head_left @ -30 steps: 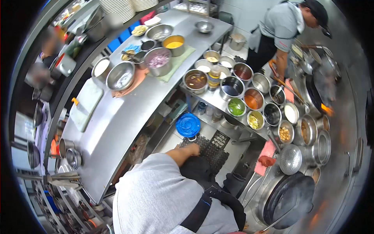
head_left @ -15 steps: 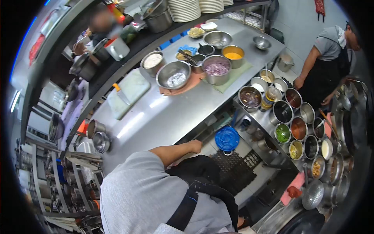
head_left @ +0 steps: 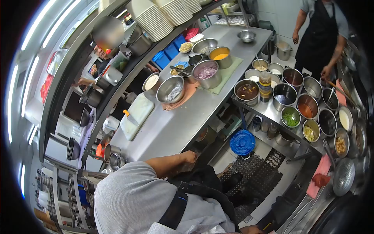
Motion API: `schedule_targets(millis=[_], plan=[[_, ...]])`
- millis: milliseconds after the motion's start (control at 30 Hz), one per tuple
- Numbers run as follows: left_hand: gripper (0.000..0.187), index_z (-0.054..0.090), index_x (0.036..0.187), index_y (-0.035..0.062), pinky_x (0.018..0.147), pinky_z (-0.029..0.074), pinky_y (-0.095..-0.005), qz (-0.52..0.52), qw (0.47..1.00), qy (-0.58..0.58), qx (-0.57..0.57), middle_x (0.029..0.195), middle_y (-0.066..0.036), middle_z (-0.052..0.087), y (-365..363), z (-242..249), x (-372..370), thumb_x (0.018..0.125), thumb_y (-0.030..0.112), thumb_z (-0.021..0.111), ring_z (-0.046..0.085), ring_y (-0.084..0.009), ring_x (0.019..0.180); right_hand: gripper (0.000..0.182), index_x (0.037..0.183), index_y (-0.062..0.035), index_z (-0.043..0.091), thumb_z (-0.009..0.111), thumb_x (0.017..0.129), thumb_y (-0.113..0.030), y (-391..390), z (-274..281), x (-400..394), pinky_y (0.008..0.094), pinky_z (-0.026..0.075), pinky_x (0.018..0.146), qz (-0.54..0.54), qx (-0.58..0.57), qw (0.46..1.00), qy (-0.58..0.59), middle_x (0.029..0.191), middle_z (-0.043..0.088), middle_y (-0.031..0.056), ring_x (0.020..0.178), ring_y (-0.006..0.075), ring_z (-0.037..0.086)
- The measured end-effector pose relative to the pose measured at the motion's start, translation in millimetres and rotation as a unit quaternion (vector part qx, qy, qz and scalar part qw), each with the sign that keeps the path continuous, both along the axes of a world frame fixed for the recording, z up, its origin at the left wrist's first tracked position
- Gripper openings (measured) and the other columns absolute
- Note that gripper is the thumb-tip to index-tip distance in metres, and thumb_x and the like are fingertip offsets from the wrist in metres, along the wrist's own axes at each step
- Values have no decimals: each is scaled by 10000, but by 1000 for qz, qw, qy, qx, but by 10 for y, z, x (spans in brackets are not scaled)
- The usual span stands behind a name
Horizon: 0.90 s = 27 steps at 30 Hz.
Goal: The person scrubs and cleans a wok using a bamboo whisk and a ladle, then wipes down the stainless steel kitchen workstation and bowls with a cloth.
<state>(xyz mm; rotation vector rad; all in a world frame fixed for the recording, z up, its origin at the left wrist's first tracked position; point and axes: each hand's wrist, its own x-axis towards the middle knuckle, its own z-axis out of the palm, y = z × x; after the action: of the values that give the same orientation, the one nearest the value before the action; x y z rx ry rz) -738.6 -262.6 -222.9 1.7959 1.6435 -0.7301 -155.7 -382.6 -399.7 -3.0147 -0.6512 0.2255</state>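
Note:
My left hand (head_left: 189,156) is at the front edge of the steel table (head_left: 163,128), its fingers curled in. Whatever it grips, if anything, is hidden; something pale and translucent shows just below it. My right hand (head_left: 251,230) is cut off by the bottom edge of the view, beside a dark surface with a thin yellow line, and its fingers do not show. On the table stand a steel bowl (head_left: 164,94), a pot of sliced purple onion (head_left: 206,73) and a pot of orange liquid (head_left: 220,57). An orange-handled knife (head_left: 131,117) lies on a white cutting board (head_left: 140,113).
To the right, a steel counter carries several pots of sauces and chopped food (head_left: 307,106). A blue lid (head_left: 242,142) is low by the black floor mat (head_left: 249,175). A co-worker (head_left: 317,35) stands behind the counter. Plates (head_left: 154,23) fill the overhead shelf.
My view has turned and tilted, so the table and pots appear shifted. The co-worker at right stands differently, one hand now near the pots. My left hand stays curled by the table's edge.

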Motion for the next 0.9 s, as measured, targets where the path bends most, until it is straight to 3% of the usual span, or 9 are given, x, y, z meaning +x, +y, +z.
schedule_targets(millis=[167,267,367,433,533,633,767,833,900], plan=[[451,646,1087,19,871,504,-425,-32,999,5,-16,1054,-204,659,56,-86,136,707,254,583,631,-355,996,686,1345,95,382,635,757,-149,-126,-326,178,433,429,996,-22,43,999,-7,1335,449,281,1193,374,501],[448,639,1099,16,895,495,-416,12,999,-36,3,1077,-195,657,35,-66,351,719,250,593,624,-347,1022,626,1393,63,278,501,853,-159,-126,-215,269,400,455,953,40,16,999,-30,1195,524,220,1116,380,550],[442,634,1108,18,913,486,-408,63,997,-40,9,1091,-190,654,109,92,668,728,242,599,615,-343,1043,590,1373,57,320,510,857,-158,21,160,168,407,461,958,-1,-87,995,47,1197,524,215,1107,365,556],[441,631,1114,22,920,482,-405,75,996,-43,8,1096,-188,654,155,111,907,731,239,602,611,-343,1051,583,1365,44,352,535,852,-166,15,-175,301,425,466,955,-5,-100,991,84,1238,516,225,1113,350,557],[446,628,1120,30,915,483,-409,67,997,-19,-14,1093,-189,652,223,164,1147,733,250,611,612,-350,1039,592,1345,57,390,572,837,-186,164,-638,294,435,448,980,121,-67,984,110,1259,508,241,1141,356,542],[432,631,1104,36,903,486,-416,81,995,-61,19,1083,-192,649,353,155,1404,739,267,625,612,-356,1023,603,1325,70,428,608,821,-207,-493,-525,507,446,431,1006,162,-67,977,120,1280,501,256,1170,363,527],[418,627,1107,36,886,496,-407,18,993,-118,-9,1062,-189,658,631,-236,1477,766,279,634,617,-350,1021,409,1154,-61,613,633,778,-221,-57,1176,356,439,498,848,123,-16,928,352,1032,645,198,982,353,616],[418,623,1119,33,881,501,-392,5,990,-141,-19,1053,-185,664,843,10,2162,777,271,638,629,-334,1014,431,1198,-51,593,620,793,-196,30,1709,479,455,508,811,211,88,903,365,1012,663,189,900,387,635],[410,614,1146,25,858,508,-357,69,977,-196,-38,1032,-169,677,1055,181,2750,789,222,648,652,-284,983,313,1134,-16,634,625,827,-83,120,2339,609,343,519,751,158,323,842,403,916,686,161,793,282,665]])
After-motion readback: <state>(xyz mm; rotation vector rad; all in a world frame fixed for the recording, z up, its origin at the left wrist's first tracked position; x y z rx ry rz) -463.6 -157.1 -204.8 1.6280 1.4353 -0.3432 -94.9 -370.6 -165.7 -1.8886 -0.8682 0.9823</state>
